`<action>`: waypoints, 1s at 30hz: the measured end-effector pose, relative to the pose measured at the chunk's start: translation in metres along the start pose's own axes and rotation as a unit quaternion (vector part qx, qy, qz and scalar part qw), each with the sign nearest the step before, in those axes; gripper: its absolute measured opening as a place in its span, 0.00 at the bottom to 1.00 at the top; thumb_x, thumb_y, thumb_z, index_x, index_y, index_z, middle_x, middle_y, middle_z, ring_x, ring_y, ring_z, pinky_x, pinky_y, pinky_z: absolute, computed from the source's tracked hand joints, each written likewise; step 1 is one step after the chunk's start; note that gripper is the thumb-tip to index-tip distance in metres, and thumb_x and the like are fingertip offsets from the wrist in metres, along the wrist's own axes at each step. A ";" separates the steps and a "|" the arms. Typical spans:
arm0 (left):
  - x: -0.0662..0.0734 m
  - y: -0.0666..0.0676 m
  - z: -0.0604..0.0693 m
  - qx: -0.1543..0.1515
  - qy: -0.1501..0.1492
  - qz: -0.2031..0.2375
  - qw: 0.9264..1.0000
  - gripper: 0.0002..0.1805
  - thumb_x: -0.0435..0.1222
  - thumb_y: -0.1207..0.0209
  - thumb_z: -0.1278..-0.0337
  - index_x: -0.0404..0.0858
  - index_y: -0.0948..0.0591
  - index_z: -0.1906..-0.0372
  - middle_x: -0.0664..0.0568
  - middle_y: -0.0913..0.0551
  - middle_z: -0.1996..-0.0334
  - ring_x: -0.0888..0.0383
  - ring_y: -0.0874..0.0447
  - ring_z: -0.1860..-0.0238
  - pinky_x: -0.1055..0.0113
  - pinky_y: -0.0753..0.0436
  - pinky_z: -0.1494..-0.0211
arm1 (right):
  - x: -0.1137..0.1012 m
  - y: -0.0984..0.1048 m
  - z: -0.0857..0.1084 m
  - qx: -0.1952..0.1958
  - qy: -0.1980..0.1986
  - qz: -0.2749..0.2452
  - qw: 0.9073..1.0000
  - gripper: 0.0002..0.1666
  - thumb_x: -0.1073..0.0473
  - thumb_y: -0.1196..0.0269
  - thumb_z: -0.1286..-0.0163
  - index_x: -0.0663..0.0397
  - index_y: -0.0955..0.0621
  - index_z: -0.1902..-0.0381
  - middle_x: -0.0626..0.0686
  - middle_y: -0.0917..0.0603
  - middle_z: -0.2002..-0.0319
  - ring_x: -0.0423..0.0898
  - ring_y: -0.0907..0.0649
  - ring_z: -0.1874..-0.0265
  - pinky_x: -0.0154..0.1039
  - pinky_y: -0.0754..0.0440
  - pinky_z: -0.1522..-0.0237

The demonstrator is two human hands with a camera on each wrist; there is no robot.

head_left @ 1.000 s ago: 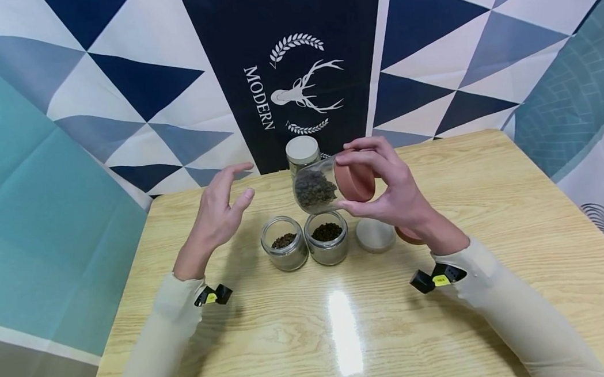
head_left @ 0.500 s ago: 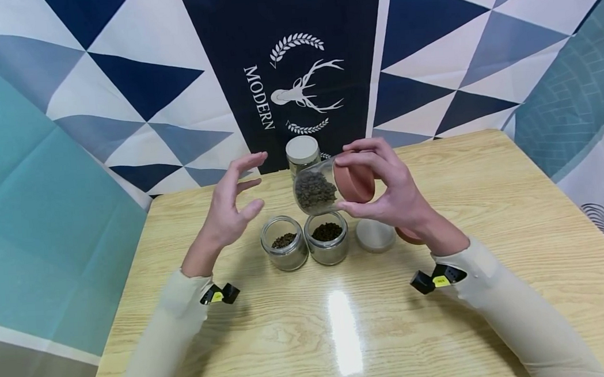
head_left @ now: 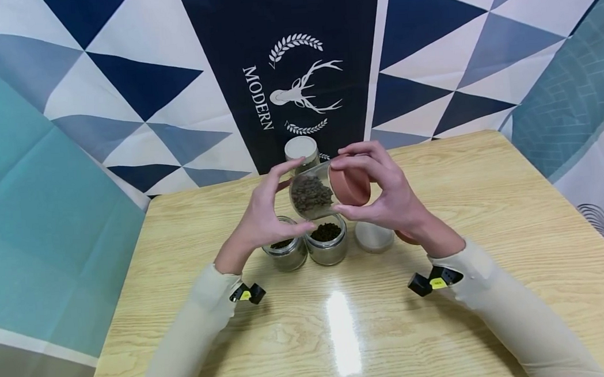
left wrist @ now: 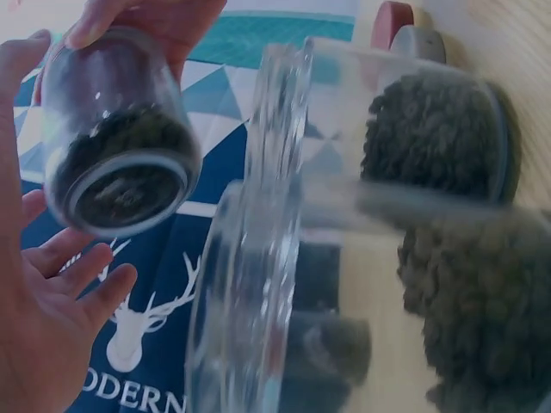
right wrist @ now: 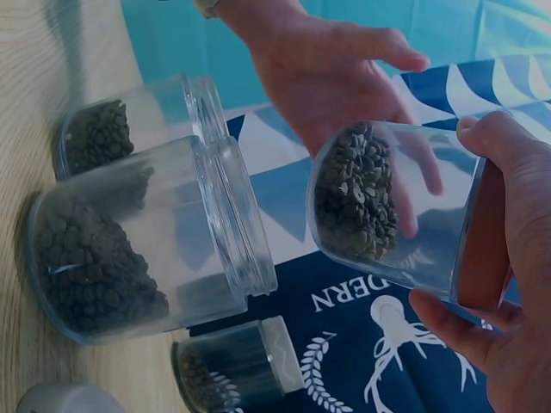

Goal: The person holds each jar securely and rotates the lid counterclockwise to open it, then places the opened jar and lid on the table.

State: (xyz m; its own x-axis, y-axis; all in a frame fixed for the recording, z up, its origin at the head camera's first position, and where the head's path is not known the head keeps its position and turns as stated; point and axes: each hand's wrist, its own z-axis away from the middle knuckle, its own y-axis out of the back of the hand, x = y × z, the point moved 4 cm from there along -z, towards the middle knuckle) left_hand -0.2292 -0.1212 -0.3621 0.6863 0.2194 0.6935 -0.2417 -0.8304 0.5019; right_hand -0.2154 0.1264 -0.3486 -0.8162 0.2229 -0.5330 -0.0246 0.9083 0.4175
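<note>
My right hand grips a clear glass jar by its terracotta-coloured lid. Held above the table, the jar lies tilted on its side, with dark bean-like pieces gathered at its base end. Around that base end my left hand is spread, fingers above and thumb below. In the left wrist view, a gap shows between the left fingers and the glass. Below stand two lidless glass jars, the left one partly hidden by my left hand and the right one beside it. Both contain dark pieces.
Behind the held jar, a closed jar with a white lid stands near the table's back edge. A whitish lid lies right of the lidless jars, and a terracotta lid is partly under my right wrist. Patterned cloth hangs behind the table.
My left hand has moved right, from left of the lidless jars to around the held jar's base. The right hand and its jar have stayed almost in place.
</note>
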 end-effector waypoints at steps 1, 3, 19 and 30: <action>0.000 -0.003 -0.001 -0.003 -0.005 -0.003 1.000 0.61 0.39 0.14 0.56 0.34 0.34 0.16 0.39 0.28 0.15 0.39 0.28 0.16 0.36 0.19 0.18 | 0.000 0.000 0.000 -0.001 0.001 -0.001 1.000 0.39 0.46 0.16 0.35 0.60 0.15 0.33 0.72 0.24 0.30 0.42 0.25 0.25 0.31 0.23 0.25; 0.002 -0.008 -0.004 -0.006 -0.017 -0.011 1.000 0.63 0.36 0.12 0.60 0.33 0.34 0.16 0.39 0.27 0.16 0.40 0.27 0.16 0.39 0.21 0.17 | -0.001 -0.002 0.000 -0.003 0.000 -0.002 1.000 0.39 0.53 0.14 0.39 0.60 0.15 0.33 0.71 0.24 0.30 0.42 0.25 0.25 0.31 0.23 0.25; 0.001 -0.028 -0.010 0.032 -0.033 -0.068 0.997 0.62 0.37 0.10 0.63 0.33 0.30 0.18 0.39 0.18 0.24 0.45 0.15 0.26 0.54 0.16 0.20 | -0.005 -0.010 -0.002 -0.004 0.041 0.007 0.999 0.43 0.29 0.26 0.28 0.61 0.14 0.36 0.71 0.22 0.35 0.51 0.23 0.28 0.28 0.22 0.27; 0.002 -0.027 -0.008 0.055 -0.027 -0.098 0.993 0.53 0.38 0.13 0.60 0.32 0.23 0.24 0.39 0.14 0.32 0.44 0.12 0.33 0.49 0.12 0.25 | -0.007 -0.012 -0.004 -0.023 0.037 0.009 0.999 0.41 0.36 0.21 0.30 0.59 0.15 0.33 0.72 0.23 0.32 0.58 0.22 0.28 0.28 0.22 0.25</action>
State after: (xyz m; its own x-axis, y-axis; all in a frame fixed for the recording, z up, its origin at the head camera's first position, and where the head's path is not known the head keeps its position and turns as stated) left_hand -0.2271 -0.0942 -0.3703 0.7497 0.3559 0.5579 -0.0257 -0.8267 0.5620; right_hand -0.2122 0.1129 -0.3469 -0.8571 0.2114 -0.4697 -0.0336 0.8871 0.4604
